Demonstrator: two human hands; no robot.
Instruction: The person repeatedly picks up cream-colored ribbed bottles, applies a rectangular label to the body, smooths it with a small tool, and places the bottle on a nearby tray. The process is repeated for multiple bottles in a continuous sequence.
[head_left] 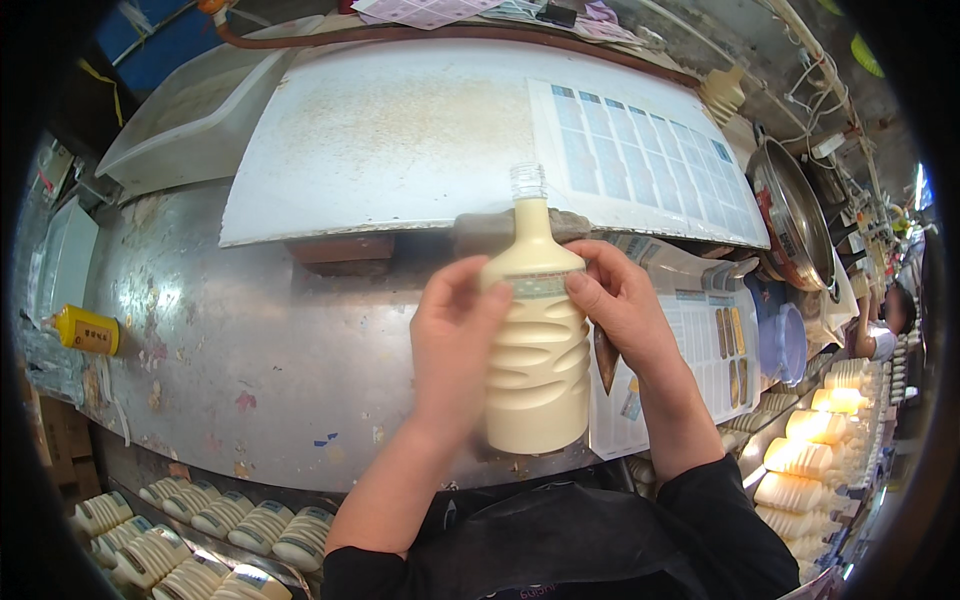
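Bottle first: the cream, ribbed, narrow-necked plastic bottle (537,370) was just off the near edge of the white, flat, stained board (420,130), neck overlapping that edge in view (couldn't tell whether it rested or was lifted). Right hand (625,300): thumb on the label's right edge, fingers curled round the shoulder, gap closed on the bottle. Left hand (455,310): half-curled at the opposite side, blurred; couldn't tell how firm its contact was.

Handling guess: light, fairly stiff, slick on the smooth shoulder. Best hold was the grooved body; the thin blue-grey label band (545,286) looked easy to crease.

Around the board: printed pale-blue label sheet (630,150) on its right half, more pale sheets (680,335) off its near right corner, yellow squat bottle (87,330) well off to its left. Likely in the way: the brown pointed blade-like piece (606,360) below the board, just beside the bottle.
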